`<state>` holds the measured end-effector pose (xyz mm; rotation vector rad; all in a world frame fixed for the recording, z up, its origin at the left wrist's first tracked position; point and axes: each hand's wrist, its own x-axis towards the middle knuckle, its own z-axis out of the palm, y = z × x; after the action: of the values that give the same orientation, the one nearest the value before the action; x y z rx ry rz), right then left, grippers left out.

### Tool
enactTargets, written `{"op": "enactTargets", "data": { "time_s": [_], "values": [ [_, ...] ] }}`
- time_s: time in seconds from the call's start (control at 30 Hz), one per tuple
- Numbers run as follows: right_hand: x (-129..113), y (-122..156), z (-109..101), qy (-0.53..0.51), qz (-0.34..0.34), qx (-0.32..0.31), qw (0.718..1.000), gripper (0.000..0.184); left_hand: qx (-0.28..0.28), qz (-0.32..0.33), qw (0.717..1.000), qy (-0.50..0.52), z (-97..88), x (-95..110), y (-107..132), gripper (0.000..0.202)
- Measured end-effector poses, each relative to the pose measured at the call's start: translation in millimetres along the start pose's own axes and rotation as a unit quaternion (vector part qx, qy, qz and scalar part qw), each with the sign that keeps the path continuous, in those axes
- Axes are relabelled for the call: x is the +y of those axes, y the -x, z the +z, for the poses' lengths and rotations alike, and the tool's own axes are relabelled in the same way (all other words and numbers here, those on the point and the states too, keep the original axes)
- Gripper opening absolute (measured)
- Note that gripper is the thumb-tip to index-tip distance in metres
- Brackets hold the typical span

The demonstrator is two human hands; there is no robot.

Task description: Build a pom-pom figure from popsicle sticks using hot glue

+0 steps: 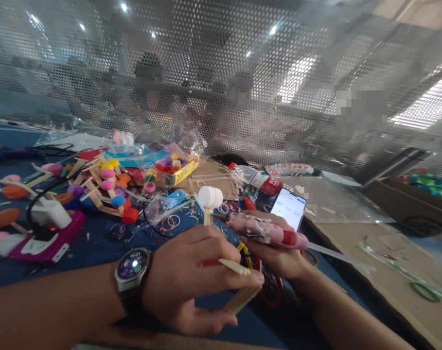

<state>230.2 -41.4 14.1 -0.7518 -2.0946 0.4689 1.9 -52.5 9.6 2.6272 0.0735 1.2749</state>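
Observation:
My left hand (191, 277), with a watch (132, 266) on its wrist, is closed round a small frame of wooden craft sticks (244, 297). One stick end rises beyond my knuckles, and white round caps (207, 197) sit at its top. My right hand (279, 255) grips a pink hot glue gun (255, 228), a clear glue stick (341, 256) poking out of its back. The gun's nozzle points left, close to the stick just below the white caps; whether it touches cannot be told. Behind my fingers part of the frame is hidden.
At the left lie a heap of stick pieces with coloured caps (107, 187) and a purple power strip (55, 240) with a plugged-in white adapter (53, 214). A phone (288, 209), a plastic bottle (262, 181) and a yellow-edged box (186, 170) stand beyond my hands, before a perforated screen (206, 63).

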Motion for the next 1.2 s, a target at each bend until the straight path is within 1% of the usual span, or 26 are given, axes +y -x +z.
{"op": "enactTargets", "data": {
  "time_s": [0.1,0.23,0.3,0.4,0.53,0.6,0.73,0.93,1.2],
  "values": [
    [-0.7,0.0,0.0,0.01,0.008,-0.009,1.0,0.022,0.003,-0.005,1.0,0.0,0.8,0.1,0.8,0.035],
    [1.2,0.8,0.7,-0.027,-0.018,-0.01,0.999,0.032,0.006,-0.006,1.0,-0.002,0.9,0.3,0.8,0.035],
    [2.3,1.1,0.8,-0.035,-0.03,-0.003,0.999,0.034,0.013,-0.004,1.0,-0.001,0.7,0.4,0.3,0.035],
    [3.0,1.2,0.5,-0.027,-0.039,0.0,0.999,0.029,0.016,0.003,1.0,-0.004,0.7,0.6,0.1,0.034],
    [3.0,1.7,0.2,0.016,-0.007,0.0,1.0,0.024,0.014,-0.007,1.0,-0.003,1.7,1.0,1.3,0.034],
    [2.9,2.0,0.2,0.023,-0.001,0.002,1.0,0.022,0.013,-0.008,1.0,0.0,2.3,0.6,2.0,0.034],
    [2.2,1.7,1.1,-0.003,-0.007,0.003,1.0,0.02,0.012,0.003,1.0,0.003,2.6,-0.5,2.9,0.034],
    [3.0,2.5,2.2,-0.015,0.027,0.006,1.0,0.02,0.008,-0.005,1.0,0.003,2.6,0.2,3.5,0.036],
    [6.4,4.6,2.6,-0.051,0.011,0.014,0.999,0.025,0.001,0.003,1.0,-0.005,1.8,0.5,1.1,0.033]
  ]
}}
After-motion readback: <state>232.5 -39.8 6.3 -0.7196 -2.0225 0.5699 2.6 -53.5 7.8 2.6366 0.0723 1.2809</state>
